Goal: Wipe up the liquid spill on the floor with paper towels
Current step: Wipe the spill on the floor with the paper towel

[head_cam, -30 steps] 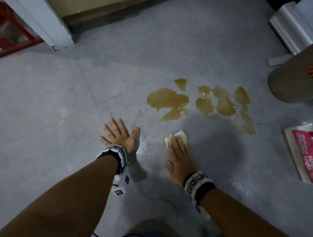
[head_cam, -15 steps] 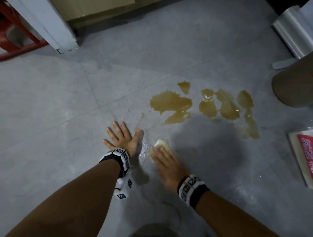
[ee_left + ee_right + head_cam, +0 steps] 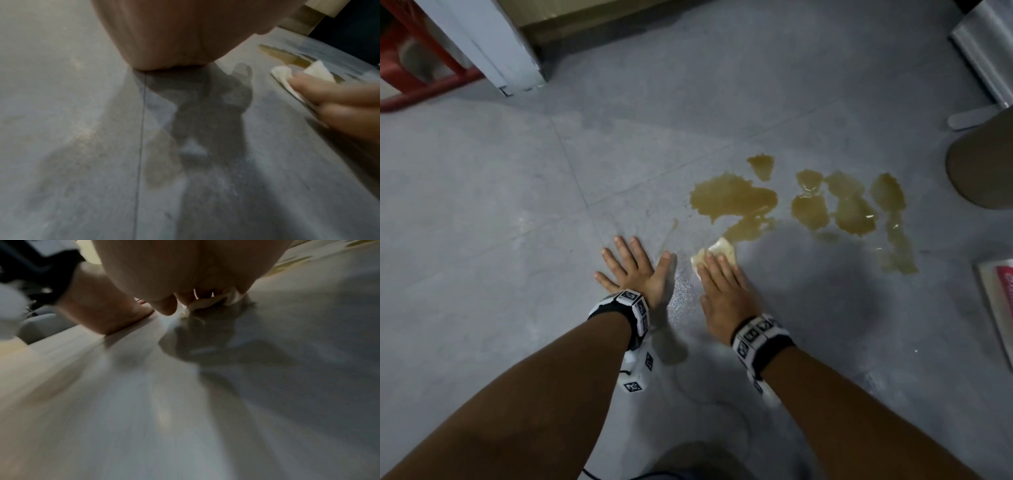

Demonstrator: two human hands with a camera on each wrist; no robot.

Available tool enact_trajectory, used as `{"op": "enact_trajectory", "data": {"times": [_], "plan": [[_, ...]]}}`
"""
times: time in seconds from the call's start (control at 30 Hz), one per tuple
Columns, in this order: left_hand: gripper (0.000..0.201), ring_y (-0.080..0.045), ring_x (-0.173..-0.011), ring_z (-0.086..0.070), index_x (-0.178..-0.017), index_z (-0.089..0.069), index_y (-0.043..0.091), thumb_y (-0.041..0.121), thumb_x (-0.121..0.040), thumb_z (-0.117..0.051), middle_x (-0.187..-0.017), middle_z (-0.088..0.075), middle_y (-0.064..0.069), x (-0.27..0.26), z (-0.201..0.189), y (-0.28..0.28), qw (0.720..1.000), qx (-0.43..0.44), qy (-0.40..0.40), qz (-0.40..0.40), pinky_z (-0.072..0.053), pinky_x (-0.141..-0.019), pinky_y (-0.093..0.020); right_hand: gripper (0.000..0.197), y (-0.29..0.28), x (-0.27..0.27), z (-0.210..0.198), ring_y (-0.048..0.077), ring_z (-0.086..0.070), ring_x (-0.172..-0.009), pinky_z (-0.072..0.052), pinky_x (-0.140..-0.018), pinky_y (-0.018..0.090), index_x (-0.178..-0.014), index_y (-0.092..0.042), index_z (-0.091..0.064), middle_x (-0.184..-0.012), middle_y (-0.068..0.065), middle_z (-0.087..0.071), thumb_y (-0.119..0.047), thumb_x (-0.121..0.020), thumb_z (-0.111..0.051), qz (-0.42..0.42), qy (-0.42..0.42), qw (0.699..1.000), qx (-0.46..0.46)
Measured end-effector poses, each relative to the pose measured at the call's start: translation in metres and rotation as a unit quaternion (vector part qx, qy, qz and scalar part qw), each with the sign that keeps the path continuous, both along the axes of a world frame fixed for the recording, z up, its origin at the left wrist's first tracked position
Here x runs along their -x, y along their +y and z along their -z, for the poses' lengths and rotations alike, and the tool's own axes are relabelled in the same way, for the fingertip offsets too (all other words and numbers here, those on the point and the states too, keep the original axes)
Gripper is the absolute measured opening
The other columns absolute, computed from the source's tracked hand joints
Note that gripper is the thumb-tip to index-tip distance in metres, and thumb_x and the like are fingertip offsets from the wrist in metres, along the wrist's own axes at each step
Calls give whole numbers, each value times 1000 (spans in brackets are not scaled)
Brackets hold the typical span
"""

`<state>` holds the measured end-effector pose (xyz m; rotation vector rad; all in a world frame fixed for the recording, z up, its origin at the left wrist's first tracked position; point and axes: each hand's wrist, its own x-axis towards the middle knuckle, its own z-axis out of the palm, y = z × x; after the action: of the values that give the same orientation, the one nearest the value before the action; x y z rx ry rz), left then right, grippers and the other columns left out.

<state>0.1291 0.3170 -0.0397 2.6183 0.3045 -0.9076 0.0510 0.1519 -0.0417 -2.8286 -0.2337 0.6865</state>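
Brown liquid spill (image 3: pixel 736 198) lies in several puddles on the grey floor, stretching right to a smear (image 3: pixel 899 253). My right hand (image 3: pixel 722 281) lies flat, fingers straight, pressing a wet folded paper towel (image 3: pixel 717 251) onto the floor at the near edge of the left puddle. The towel (image 3: pixel 287 78) and the puddle (image 3: pixel 281 55) behind it also show in the left wrist view; in the right wrist view the towel (image 3: pixel 207 302) peeks out under the fingers. My left hand (image 3: pixel 633 270) rests flat on the floor, fingers spread, just left of a wet sheen (image 3: pixel 681 291).
A paper towel pack (image 3: pixel 1000 308) lies at the right edge. A brown round object (image 3: pixel 983 168) and a plastic film roll (image 3: pixel 986 48) stand at the far right. A white post (image 3: pixel 493 44), a red frame (image 3: pixel 421 85) and a cardboard box (image 3: pixel 571 20) stand at the back left.
My right hand slid the towel left and toward me, then forward again to the edge of the left puddle. The left hand has stayed planted on the floor.
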Motion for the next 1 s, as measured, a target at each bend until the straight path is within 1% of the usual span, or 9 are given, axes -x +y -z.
{"op": "enact_trajectory", "data": {"times": [0.07,0.13,0.33,0.47,0.6,0.7,0.8,0.9,1.0], "plan": [[101,-29,-147,29,-157,12,26,84,-74,3,-162,27,-3,0,2,0,1000,-4,2,4,26,-107,-62,69,16,-39,-1,25,17,-146,10,-119,45,-153,-14,4,-157,4,22,-33,-97,-31,49,-2,999,-2],[92,-29,-146,31,-157,13,26,81,-84,-3,-161,29,-2,-1,1,-1,1000,-17,8,0,23,-111,-64,67,45,-65,0,25,22,-145,14,-117,44,-153,-15,8,-156,3,27,-36,-98,-25,50,19,998,-24],[80,-27,-143,37,-156,17,29,71,-94,-13,-157,36,1,-3,-1,-1,999,-4,37,-15,22,-112,-61,68,54,-61,-10,24,13,-147,6,-118,48,-153,-23,7,-161,2,11,-44,-94,-17,-103,30,993,-55],[78,-27,-142,37,-155,19,27,68,-96,-13,-157,38,0,-4,-4,-2,999,-7,43,-17,20,-113,-60,78,27,-24,-15,16,7,-148,4,-120,40,-154,-23,0,-162,-2,2,-23,-90,-44,-183,35,978,-90],[77,-26,-144,34,-155,17,27,67,-97,-14,-158,35,0,-3,-4,-6,999,-25,20,-18,18,-114,-60,75,12,-57,-7,16,6,-148,1,-120,39,-154,-21,-2,-162,-2,3,-11,-89,-38,-110,14,994,-20],[78,-27,-144,34,-155,16,27,68,-96,-14,-159,34,0,-3,-3,-6,999,-27,26,-14,20,-113,-60,67,33,-80,-10,23,14,-147,11,-117,43,-154,-20,7,-160,1,15,-27,-92,-19,-56,8,998,-25],[80,-28,-143,36,-156,17,27,69,-96,-14,-158,36,0,-5,-4,-2,999,-8,47,-17,20,-113,-61,78,61,-43,-19,27,11,-147,18,-113,44,-152,-25,14,-161,5,9,-46,-95,-34,-114,-3,992,-48],[80,-27,-143,37,-156,18,27,70,-95,-13,-157,36,0,-5,-2,-2,999,-9,45,-20,18,-114,-61,68,49,33,-14,24,-1,-147,-3,-119,45,-154,-18,-14,-159,6,-20,-38,-93,-37,-157,-19,987,-24],[79,-27,-145,32,-155,16,28,69,-95,-15,-159,33,1,-2,-1,-5,999,-23,19,-21,18,-114,-60,66,-5,65,2,24,-22,-145,-28,-115,47,-150,-14,-29,-157,5,-27,-33,-88,-37,-101,-13,994,-47]]}}
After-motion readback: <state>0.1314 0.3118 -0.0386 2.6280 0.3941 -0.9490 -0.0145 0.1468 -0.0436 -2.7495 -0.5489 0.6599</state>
